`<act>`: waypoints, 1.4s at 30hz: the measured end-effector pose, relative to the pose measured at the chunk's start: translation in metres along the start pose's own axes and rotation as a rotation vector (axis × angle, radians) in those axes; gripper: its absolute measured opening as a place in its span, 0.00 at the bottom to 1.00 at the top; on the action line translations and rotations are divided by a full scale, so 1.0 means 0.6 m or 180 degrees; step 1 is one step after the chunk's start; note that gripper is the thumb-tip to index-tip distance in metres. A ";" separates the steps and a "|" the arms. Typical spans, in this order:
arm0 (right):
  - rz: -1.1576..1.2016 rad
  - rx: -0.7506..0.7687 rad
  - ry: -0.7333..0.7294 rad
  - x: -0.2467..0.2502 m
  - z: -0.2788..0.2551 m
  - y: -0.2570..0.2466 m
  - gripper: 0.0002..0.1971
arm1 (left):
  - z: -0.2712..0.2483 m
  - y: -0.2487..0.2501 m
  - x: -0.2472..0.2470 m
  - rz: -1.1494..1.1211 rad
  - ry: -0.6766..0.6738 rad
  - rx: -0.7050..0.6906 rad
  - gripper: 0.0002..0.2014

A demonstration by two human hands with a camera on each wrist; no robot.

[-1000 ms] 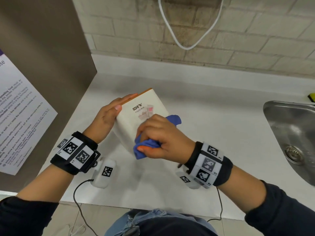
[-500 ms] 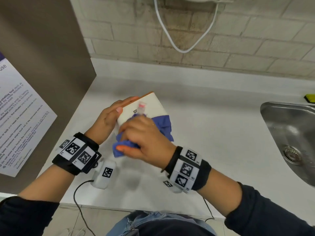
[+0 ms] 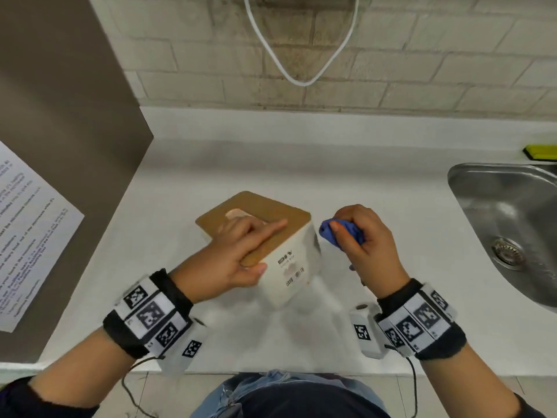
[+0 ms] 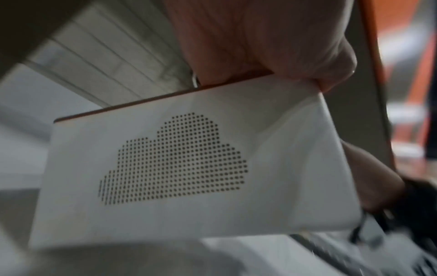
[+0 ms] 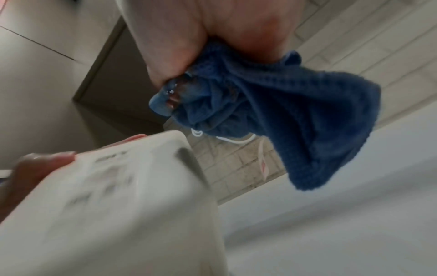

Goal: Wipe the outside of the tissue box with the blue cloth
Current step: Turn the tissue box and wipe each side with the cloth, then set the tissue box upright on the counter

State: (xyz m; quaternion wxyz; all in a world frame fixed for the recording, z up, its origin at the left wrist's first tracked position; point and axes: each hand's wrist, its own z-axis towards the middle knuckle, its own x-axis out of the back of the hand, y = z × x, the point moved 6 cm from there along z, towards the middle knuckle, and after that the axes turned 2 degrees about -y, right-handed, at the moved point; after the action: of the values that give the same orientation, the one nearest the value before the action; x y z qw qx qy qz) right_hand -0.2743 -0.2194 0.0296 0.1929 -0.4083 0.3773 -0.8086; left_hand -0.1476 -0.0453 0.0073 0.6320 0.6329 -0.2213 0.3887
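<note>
Tissue box (image 3: 289,263) tilted, brown top up, in left hand (image 3: 232,263) fingers; blue cloth (image 3: 340,233) bunched in right hand (image 3: 366,245)

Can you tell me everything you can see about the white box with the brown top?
The white tissue box with a brown wood-look lid looks like smooth plastic with rounded corners. The lid has an oval opening. One side shows small dark print and a barcode; another has a cloud of tiny dots. It is tilted over the white counter. The left hand grips it, fingers on the lid. The bunched blue cloth in the right hand is just beside it.
</note>
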 end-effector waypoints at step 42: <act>-0.2557 -0.3212 0.0469 0.277 -0.270 0.330 0.31 | -0.088 -0.098 -0.066 0.0822 0.1210 0.2082 0.49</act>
State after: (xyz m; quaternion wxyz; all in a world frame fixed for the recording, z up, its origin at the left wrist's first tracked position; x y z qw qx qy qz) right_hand -0.5021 -0.3759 -0.0986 -0.3665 -0.5015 0.5410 -0.5670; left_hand -0.1374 0.0034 -0.0656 0.3728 0.6844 -0.0427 0.6251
